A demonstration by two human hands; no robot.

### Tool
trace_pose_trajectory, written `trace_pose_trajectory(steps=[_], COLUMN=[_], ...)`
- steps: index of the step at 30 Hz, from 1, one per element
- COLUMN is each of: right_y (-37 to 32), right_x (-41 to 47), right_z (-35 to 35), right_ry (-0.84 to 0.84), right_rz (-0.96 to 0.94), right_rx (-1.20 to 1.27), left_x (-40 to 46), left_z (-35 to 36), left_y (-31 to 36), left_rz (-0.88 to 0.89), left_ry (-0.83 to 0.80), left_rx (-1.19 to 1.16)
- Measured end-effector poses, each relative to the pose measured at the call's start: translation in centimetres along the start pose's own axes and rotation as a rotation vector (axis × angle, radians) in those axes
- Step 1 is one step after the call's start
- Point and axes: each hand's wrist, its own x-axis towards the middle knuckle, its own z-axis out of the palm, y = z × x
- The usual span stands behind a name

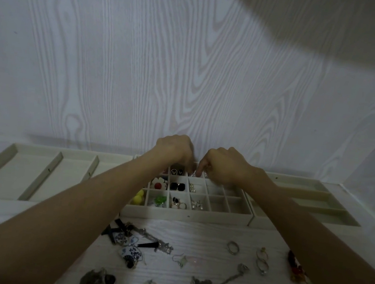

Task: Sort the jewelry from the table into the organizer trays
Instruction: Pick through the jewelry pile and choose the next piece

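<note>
We see both hands over the far row of the gridded tray (pixel 187 214): left hand (pixel 176 148) and right hand (pixel 223 163) curled, grasp indiscernible. Loose jewelry (pixel 137 243) lies on the near table (pixel 194 233).

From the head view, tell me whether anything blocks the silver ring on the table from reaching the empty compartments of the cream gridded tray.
Nothing visible does. The silver ring lies alone on the white woodgrain table, and only the cream gridded tray's low front wall separates it from empty compartments. Both hands work over the back row.
</note>
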Motion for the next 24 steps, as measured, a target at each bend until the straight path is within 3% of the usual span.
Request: trace_pose_trajectory(steps=[7, 16, 24], right_y=[0.2, 0.4, 0.6], right_x=[-0.7, -4.9, -11.4], right_z=[-0.5, -2.5, -2.6], right_ry=[0.013, 0.146, 0.095], right_rz=[0.003, 0.044, 0.093], right_rx=[0.069, 0.142, 0.194], left_x=[-0.4, -2.2, -7.4], left_z=[-0.1, -0.5, -3.0], left_y=[0.2, 0.6, -1.1], left_rz=[-0.002, -0.012, 0.013], left_ry=[0.026, 0.072, 0.15], left_rx=[0.018, -0.006, -0.141])
